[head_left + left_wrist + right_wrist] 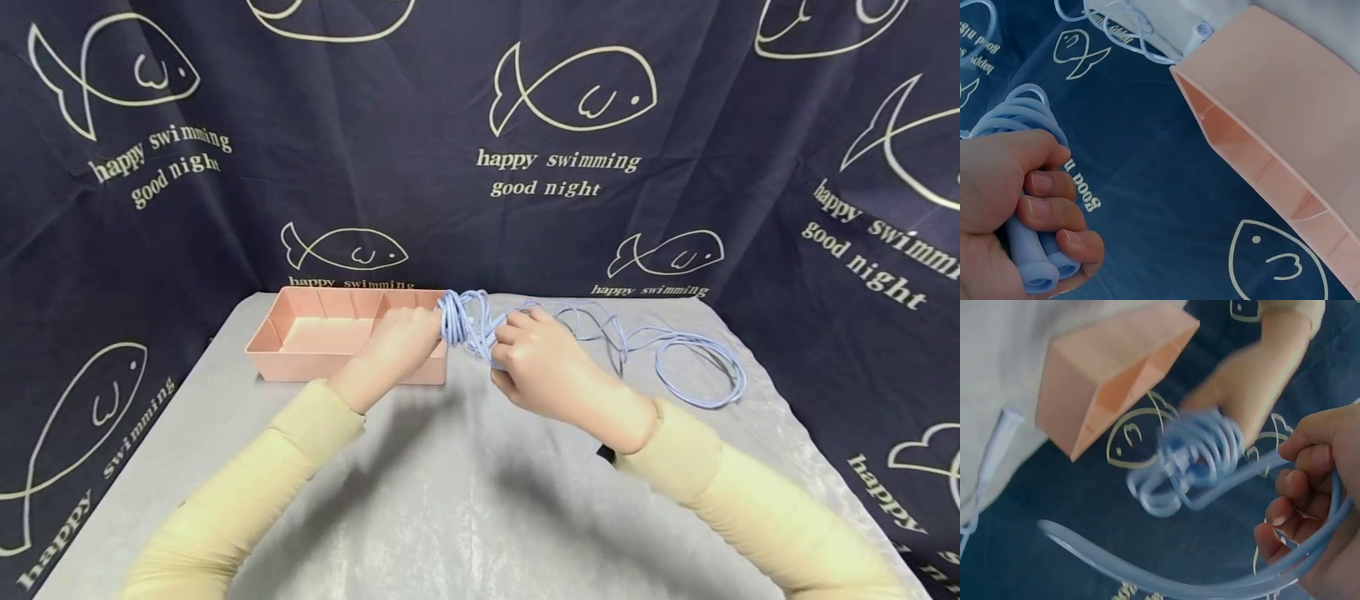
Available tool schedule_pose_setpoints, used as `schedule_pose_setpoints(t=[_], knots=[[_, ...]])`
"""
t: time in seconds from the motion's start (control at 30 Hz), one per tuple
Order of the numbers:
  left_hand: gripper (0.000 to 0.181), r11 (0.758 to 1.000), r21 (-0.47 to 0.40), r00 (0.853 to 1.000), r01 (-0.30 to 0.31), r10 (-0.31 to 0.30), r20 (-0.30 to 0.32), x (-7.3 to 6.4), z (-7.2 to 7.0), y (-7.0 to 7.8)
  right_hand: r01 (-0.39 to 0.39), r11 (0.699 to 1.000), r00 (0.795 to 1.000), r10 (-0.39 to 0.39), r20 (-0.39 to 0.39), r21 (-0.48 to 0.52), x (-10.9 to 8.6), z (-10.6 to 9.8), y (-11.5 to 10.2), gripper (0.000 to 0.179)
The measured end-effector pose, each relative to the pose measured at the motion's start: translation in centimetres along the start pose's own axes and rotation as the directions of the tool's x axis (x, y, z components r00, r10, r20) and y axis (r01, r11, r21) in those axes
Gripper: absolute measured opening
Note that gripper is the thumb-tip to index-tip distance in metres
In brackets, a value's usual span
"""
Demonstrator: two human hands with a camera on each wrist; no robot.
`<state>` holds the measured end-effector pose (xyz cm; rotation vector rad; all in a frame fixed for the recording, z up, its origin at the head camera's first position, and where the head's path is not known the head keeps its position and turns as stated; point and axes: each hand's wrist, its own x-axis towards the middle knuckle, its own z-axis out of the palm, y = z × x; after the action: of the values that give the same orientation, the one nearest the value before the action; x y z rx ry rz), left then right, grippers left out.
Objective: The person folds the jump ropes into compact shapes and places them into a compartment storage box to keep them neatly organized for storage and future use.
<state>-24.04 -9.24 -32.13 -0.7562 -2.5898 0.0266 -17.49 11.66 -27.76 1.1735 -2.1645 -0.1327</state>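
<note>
My left hand grips the two pale blue handles of a jump rope side by side, with fingers curled round them. Several turns of the blue rope are wound in a bundle at the thumb side of that fist, and loops stick out beyond it. From the bundle a length of rope runs to my right hand, which pinches it between thumb and forefinger. A further bend of rope passes through the right palm and hangs out in a curve. Both hands are raised above the table.
A pink divided box stands at the back left of the grey-covered table, right behind my left hand. More blue rope lies in loops at the back right. Another pale blue handle rests on the table near the box.
</note>
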Motion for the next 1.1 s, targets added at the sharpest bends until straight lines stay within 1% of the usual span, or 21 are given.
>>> schedule_pose_setpoints(t=[0.13,0.27,0.37,0.5,0.57,0.7,0.77,0.87,1.03,1.1], knots=[[0.009,1.000,-0.010,0.998,0.021,-0.021,-0.053,0.3,-0.6,-0.1,0.004,0.999,1.000,-0.005,0.013,0.052,-0.6,1.1,-1.2,0.023],[0.009,1.000,-0.019,0.996,-0.015,0.013,-0.093,0.6,-0.9,-0.1,0.008,0.993,1.000,-0.008,0.003,0.121,-1.4,2.6,-2.1,0.022],[0.012,0.999,-0.022,0.997,-0.029,0.028,-0.076,0.6,-1.2,0.2,0.026,0.986,1.000,-0.028,0.008,0.162,-2.1,3.9,-2.7,0.018],[0.013,0.999,-0.033,0.998,-0.038,0.036,-0.054,0.5,-1.9,0.9,0.051,0.982,0.997,-0.060,0.048,0.184,-2.8,5.2,-3.3,0.018],[0.012,0.998,-0.041,0.997,-0.053,0.050,-0.064,0.5,-2.1,1.2,0.050,0.982,0.996,-0.064,0.068,0.182,-3.1,5.6,-3.5,0.019],[0.011,0.994,-0.065,0.993,-0.085,0.079,-0.090,0.4,-2.5,1.9,0.017,0.986,0.994,-0.034,0.100,0.167,-3.4,6.2,-3.6,0.019],[0.010,0.992,-0.066,0.988,-0.109,0.101,-0.116,0.4,-2.7,2.3,0.000,0.988,0.994,-0.016,0.106,0.153,-3.6,6.4,-3.6,0.019],[0.009,0.987,-0.055,0.976,-0.154,0.144,-0.161,0.3,-3.1,2.8,-0.020,0.992,0.994,0.006,0.112,0.127,-3.8,6.8,-3.6,0.022],[0.009,0.966,-0.077,0.948,-0.247,0.224,-0.227,0.1,-3.5,3.8,-0.035,0.995,0.995,0.027,0.096,0.088,-4.1,7.5,-3.4,0.031],[0.009,0.957,-0.079,0.935,-0.278,0.251,-0.252,0.1,-3.5,4.1,-0.036,0.998,0.996,0.031,0.089,0.059,-4.2,7.7,-3.4,0.031]])
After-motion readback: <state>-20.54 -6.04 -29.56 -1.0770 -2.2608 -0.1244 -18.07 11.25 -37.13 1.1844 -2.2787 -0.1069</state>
